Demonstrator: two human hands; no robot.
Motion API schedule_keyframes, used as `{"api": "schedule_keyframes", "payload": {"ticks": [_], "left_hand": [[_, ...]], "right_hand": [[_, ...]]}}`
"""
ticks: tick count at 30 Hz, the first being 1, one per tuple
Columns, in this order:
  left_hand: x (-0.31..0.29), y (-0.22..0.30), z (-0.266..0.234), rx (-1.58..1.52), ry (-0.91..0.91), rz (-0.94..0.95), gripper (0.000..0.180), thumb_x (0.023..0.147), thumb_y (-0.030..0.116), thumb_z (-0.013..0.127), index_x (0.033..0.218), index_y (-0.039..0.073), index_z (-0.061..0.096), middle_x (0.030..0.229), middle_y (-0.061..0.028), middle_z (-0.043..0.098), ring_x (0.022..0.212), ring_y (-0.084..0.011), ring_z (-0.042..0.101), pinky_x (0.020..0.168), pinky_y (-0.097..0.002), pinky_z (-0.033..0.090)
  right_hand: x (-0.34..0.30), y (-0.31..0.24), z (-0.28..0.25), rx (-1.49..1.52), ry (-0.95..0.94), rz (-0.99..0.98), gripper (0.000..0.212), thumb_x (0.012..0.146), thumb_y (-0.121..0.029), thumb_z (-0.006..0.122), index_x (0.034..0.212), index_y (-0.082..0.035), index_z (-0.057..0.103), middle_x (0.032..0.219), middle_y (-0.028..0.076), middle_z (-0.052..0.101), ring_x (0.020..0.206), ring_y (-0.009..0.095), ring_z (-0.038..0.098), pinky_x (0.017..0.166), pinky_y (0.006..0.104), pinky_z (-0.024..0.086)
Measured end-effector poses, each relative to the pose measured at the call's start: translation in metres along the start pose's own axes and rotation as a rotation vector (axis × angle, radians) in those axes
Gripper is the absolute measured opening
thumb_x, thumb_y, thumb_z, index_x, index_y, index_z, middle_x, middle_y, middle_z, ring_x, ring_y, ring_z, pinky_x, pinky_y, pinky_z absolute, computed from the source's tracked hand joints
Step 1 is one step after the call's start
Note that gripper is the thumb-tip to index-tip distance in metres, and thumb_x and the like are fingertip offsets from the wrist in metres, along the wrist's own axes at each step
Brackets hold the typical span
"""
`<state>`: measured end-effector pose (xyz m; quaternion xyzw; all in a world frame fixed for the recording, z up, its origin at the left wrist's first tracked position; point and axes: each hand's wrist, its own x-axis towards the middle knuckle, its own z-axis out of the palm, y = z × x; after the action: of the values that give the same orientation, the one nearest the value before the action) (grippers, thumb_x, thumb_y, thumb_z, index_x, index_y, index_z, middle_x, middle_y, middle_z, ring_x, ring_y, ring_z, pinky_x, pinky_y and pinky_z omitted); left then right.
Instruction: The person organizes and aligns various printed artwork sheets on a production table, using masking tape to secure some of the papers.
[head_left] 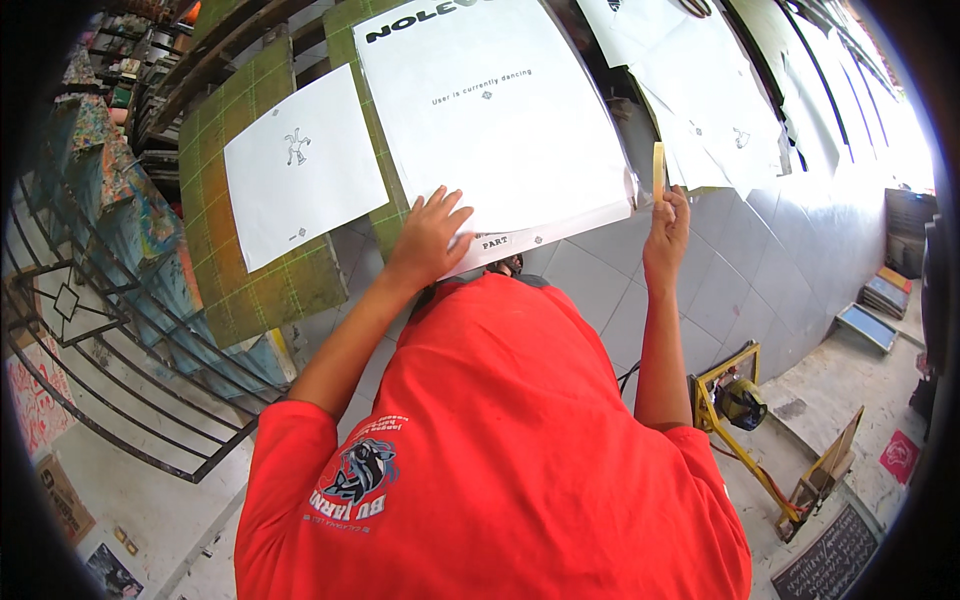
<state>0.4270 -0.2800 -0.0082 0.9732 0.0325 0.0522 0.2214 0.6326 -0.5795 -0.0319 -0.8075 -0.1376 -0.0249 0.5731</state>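
At right are a yellow frame (728, 360), a blue panel (867, 328) and a dark board (828, 556).

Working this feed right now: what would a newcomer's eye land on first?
Probably the bright red shirt filling the lower middle. Next, the large white sheet at top centre, with the left hand at its lower left corner. Then the yellowish roll, apparently tape, upright in the right hand beside the sheet's right edge.

Left hand (430, 238), eleven o'clock, spread on a large printed sheet (500, 135), twelve o'clock; right hand (667, 230), two o'clock, gripping a yellowish tape roll (658, 172); smaller sheet (305, 180), ten o'clock, on a green board (275, 295).
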Motion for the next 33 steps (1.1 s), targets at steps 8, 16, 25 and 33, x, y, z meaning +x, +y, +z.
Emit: {"api": "schedule_keyframes", "payload": {"ticks": [8, 16, 25, 33], "left_hand": [[0.042, -0.001, -0.065, -0.361, 0.458, -0.289, 0.023, 0.096, 0.017, 0.054, 0.099, -0.002, 0.066, 0.084, -0.0198, 0.068, 0.081, -0.033, 0.068, 0.073, -0.037, 0.052], [0.067, -0.033, -0.128, -0.233, 0.878, -0.298, 0.025, 0.097, 0.021, 0.054, 0.097, -0.001, 0.067, 0.075, -0.011, 0.066, 0.068, -0.0152, 0.06, 0.067, -0.0308, 0.048], [0.063, -0.037, -0.159, -0.158, 1.023, -0.357, 0.028, 0.097, 0.021, 0.054, 0.097, -0.003, 0.067, 0.08, -0.0119, 0.068, 0.073, -0.019, 0.063, 0.069, -0.0305, 0.049], [0.048, -0.03, -0.126, -0.178, 0.797, -0.112, 0.022, 0.095, 0.017, 0.056, 0.101, -0.001, 0.068, 0.103, -0.0161, 0.07, 0.1, -0.0265, 0.067, 0.09, -0.0355, 0.049]], "right_hand": [[-0.004, -0.003, -0.006, 0.089, 0.043, -0.019, 0.018, 0.1, -0.009, 0.047, 0.117, -0.004, 0.052, 0.147, 0.022, 0.035, 0.132, 0.026, 0.041, 0.105, 0.0352, 0.037], [-0.007, -0.018, -0.012, 0.085, 0.056, -0.022, 0.018, 0.1, -0.005, 0.045, 0.116, -0.002, 0.051, 0.145, 0.024, 0.033, 0.137, 0.032, 0.036, 0.112, 0.0441, 0.033], [-0.018, -0.005, -0.013, 0.086, 0.061, -0.048, 0.017, 0.1, -0.007, 0.047, 0.117, -0.004, 0.051, 0.148, 0.019, 0.033, 0.132, 0.026, 0.042, 0.109, 0.0363, 0.035], [-0.016, -0.01, -0.01, 0.051, 0.018, -0.032, 0.019, 0.1, -0.003, 0.044, 0.118, -0.002, 0.05, 0.147, 0.021, 0.031, 0.134, 0.031, 0.04, 0.112, 0.0405, 0.033]]}}
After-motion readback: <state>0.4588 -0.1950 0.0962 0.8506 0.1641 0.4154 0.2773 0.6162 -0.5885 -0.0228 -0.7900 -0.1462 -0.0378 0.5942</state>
